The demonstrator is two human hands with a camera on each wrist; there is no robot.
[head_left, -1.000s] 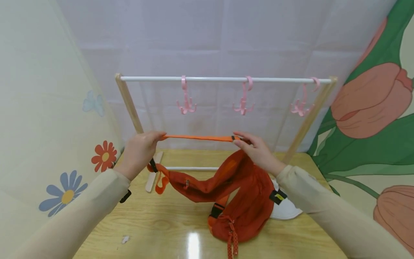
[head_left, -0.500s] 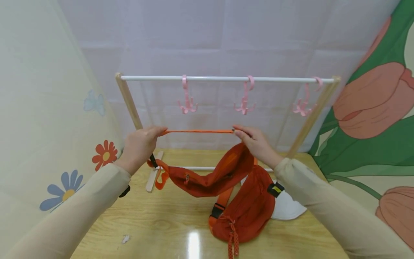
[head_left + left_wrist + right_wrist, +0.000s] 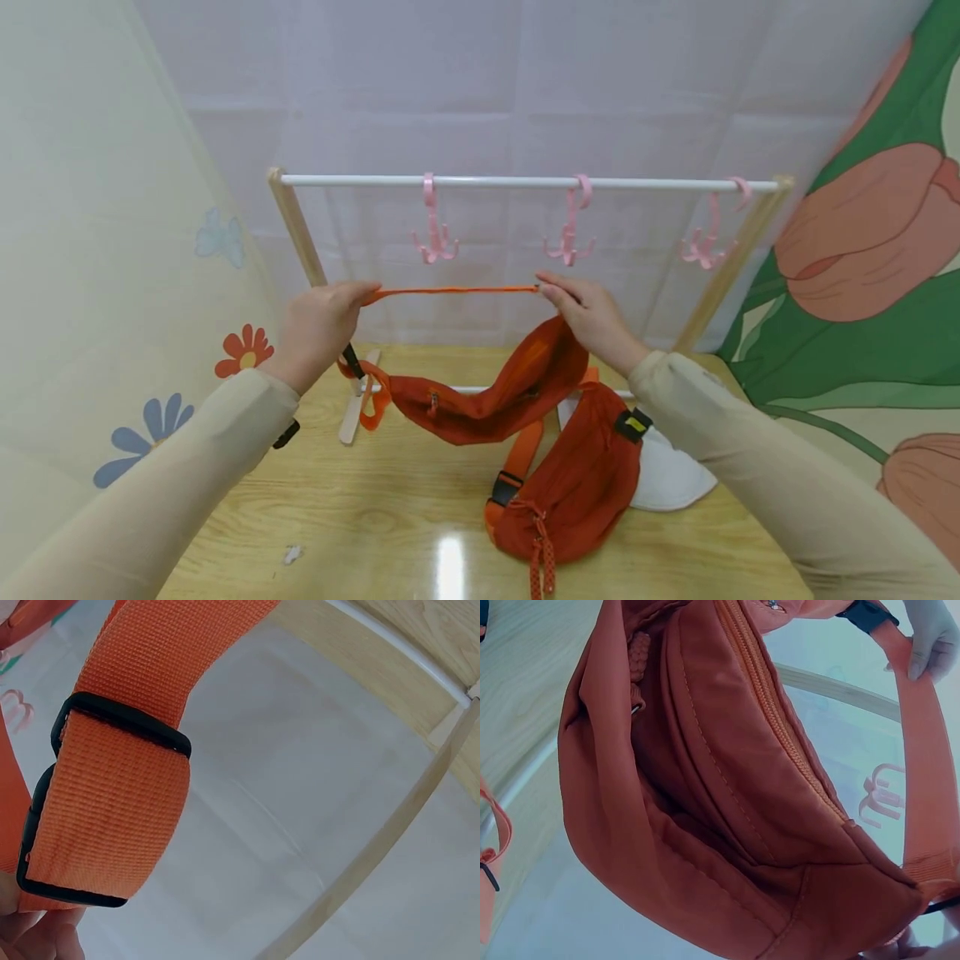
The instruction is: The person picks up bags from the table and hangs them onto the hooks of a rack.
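Left hand [image 3: 318, 329] and right hand [image 3: 592, 321] pinch the orange strap [image 3: 457, 290] taut, red bag [image 3: 476, 412] slung above the tabletop [image 3: 375, 500] toward its far edge; apparently a strap-spreading step, next move calling for even tension.

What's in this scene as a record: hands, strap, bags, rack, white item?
left hand: grips orange strap
right hand: grips strap near held bag
strap shape: stretched nearly straight between hands
held bag: red-orange, hanging below strap
second bag: red-orange, on wooden table
rack: behind hands; three pink hooks hang from its white top bar
white item: partly hidden by second bag
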